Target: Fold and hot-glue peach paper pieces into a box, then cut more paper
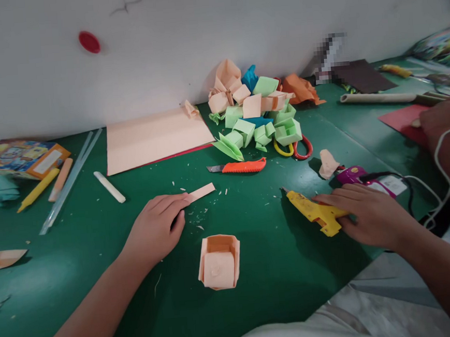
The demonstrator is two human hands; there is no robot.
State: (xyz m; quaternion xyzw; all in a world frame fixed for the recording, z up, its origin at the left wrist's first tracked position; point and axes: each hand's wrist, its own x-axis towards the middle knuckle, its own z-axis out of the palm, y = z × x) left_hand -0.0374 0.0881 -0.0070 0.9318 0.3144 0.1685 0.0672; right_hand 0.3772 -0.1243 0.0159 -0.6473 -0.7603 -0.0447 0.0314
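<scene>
Peach folded paper box (219,262) sits nearest us on the green table (99,251); beyond it our left hand (155,228) lies flat, pinning the peach paper strip (200,192), and our right hand (369,214) wraps the yellow glue gun (316,211); looks like gluing, which needs the strip pinched up.

Wearer's body, head view. Left hand (155,231) and right hand (369,214) are bare, and the forearms stay uncovered to the picture's edge. White garment (285,336) — plain, smooth cloth with soft folds — shows as a pale curved band along the bottom margin.
</scene>
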